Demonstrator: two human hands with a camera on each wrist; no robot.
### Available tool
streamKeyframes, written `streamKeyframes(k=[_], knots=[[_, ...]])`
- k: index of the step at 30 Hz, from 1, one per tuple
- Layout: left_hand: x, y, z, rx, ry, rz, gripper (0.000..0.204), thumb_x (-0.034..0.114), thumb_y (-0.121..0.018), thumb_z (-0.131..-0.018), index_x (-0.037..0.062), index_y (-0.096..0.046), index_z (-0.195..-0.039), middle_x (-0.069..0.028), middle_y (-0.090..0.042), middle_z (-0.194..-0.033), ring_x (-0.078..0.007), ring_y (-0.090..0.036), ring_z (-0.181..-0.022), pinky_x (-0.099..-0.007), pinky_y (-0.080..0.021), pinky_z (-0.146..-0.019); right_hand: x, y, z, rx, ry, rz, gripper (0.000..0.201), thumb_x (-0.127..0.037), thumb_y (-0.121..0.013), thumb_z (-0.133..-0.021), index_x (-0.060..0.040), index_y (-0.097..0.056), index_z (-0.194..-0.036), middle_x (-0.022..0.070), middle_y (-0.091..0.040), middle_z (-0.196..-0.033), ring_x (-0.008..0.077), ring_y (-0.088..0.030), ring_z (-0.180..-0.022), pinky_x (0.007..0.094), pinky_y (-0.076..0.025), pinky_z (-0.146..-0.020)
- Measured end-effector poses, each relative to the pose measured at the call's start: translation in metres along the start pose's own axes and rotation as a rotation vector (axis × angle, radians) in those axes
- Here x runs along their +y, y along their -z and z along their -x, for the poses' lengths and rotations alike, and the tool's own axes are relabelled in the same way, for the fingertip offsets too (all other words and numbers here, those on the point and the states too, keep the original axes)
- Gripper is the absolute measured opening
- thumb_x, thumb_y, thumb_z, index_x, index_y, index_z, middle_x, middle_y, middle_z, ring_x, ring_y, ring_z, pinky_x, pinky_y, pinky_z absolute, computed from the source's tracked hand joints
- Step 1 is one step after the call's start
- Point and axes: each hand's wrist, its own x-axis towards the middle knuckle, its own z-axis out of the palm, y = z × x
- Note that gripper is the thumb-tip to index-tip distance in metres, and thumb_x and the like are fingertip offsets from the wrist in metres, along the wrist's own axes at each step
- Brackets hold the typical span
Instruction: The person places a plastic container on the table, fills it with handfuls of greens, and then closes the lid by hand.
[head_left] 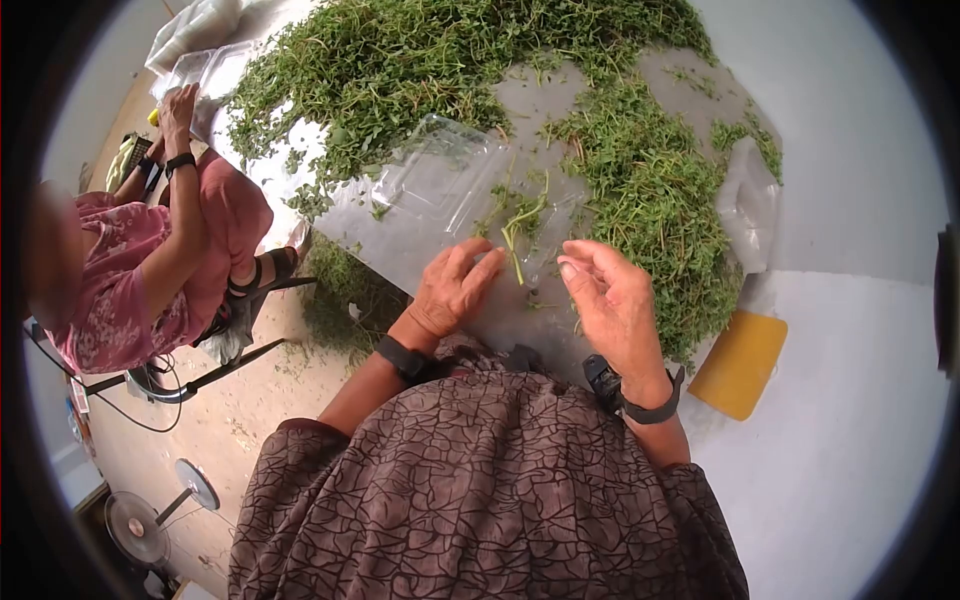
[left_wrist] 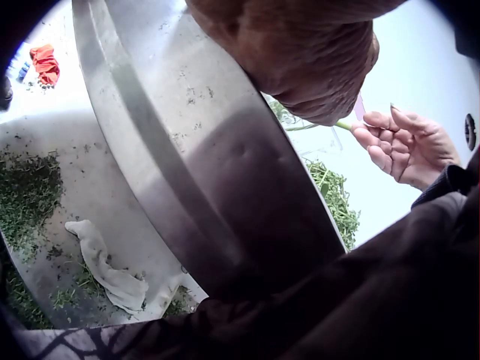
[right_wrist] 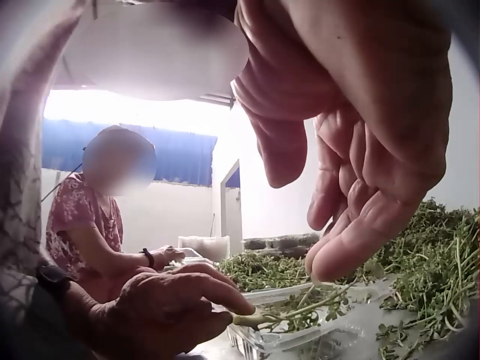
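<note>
A wide round metal surface [head_left: 600,95] carries a big heap of loose green herb sprigs [head_left: 400,60], spread in a thick arc across its far side and down the right edge. That heap is by far the larger share of what is in view, so the sorting looks to be at an early stage: most of the greens lie unpicked, and only a few stems have reached the container.

Across the surface to the left sits a second person in a pink flowered top [head_left: 130,270], both arms stretched toward the herbs.

Nearer the wearer lies a clear shallow plastic clamshell tray [head_left: 440,185], open, with a small bundle of sprigs inside it; the right wrist view shows these stems lying in the tray, though how full it is I cannot quite tell.

At the right edge, a flat yellow-orange board [head_left: 740,362] pokes out from under the surface.

The left hand [head_left: 452,290] pinches a single thin green herb stem [head_left: 517,245] by its lower end, fingertips curled round it, just at the tray's near edge. The right hand [head_left: 612,300] hovers just beside it, fingers loosely bent and holding nothing, its fingertips near the stem's leafy end over the tray but apart from it.
</note>
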Motion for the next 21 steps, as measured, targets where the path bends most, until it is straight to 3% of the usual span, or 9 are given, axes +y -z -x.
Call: streamKeyframes(k=[2,6,8,9,21], knots=[[-0.001,0.001,-0.001,-0.006,-0.009,-0.004,0.045,-0.003,-0.069,-0.066,0.0061,-0.057,-0.108,-0.0109,-0.056,-0.102,-0.0223,-0.061,-0.070,-0.0315,-0.051,-0.058,0.005,0.001,0.002,0.032,0.085,0.141,0.024,-0.003,-0.063,-0.081,0.0057,-0.060,-0.103,0.0178,-0.064,-0.101,0.0300,-0.066,-0.085,0.0327,-0.054,-0.069],[-0.001,0.001,0.000,-0.027,-0.008,0.003,0.044,-0.003,-0.070,-0.067,0.0054,-0.053,-0.108,-0.0111,-0.056,-0.102,-0.0269,-0.061,-0.079,-0.0343,-0.051,-0.063,0.000,-0.001,0.008,-0.043,0.170,0.323,0.027,-0.005,-0.067,-0.076,0.0033,-0.062,-0.101,0.0153,-0.063,-0.105,0.0327,-0.063,-0.090,0.0366,-0.052,-0.075],[-0.001,0.002,-0.001,-0.033,-0.005,0.002,0.044,-0.002,-0.070,-0.067,0.0054,-0.054,-0.107,-0.0110,-0.056,-0.102,-0.0264,-0.061,-0.078,-0.0341,-0.051,-0.063,-0.001,-0.004,0.006,-0.057,0.391,0.547,0.032,-0.009,-0.071,-0.072,0.0010,-0.063,-0.102,0.0139,-0.062,-0.110,0.0331,-0.057,-0.103,0.0410,-0.047,-0.086],[-0.001,0.002,-0.001,-0.037,-0.001,0.001,0.043,-0.002,-0.070,-0.067,0.0054,-0.054,-0.107,-0.0108,-0.056,-0.102,-0.0259,-0.061,-0.077,-0.0340,-0.051,-0.063,-0.002,-0.005,0.005,-0.086,0.405,0.576,0.035,-0.011,-0.073,-0.070,0.0000,-0.064,-0.102,0.0130,-0.061,-0.113,0.0311,-0.052,-0.111,0.0429,-0.041,-0.094],[-0.001,0.002,0.000,-0.040,0.020,-0.008,0.033,0.004,-0.067,-0.073,0.0050,-0.056,-0.104,-0.0094,-0.056,-0.101,-0.0237,-0.060,-0.077,-0.0325,-0.051,-0.065,0.018,-0.024,-0.011,-0.106,0.509,0.611,0.023,-0.005,-0.068,-0.072,-0.0001,-0.063,-0.094,0.0122,-0.065,-0.098,0.0314,-0.054,-0.107,0.0457,-0.037,-0.097]])
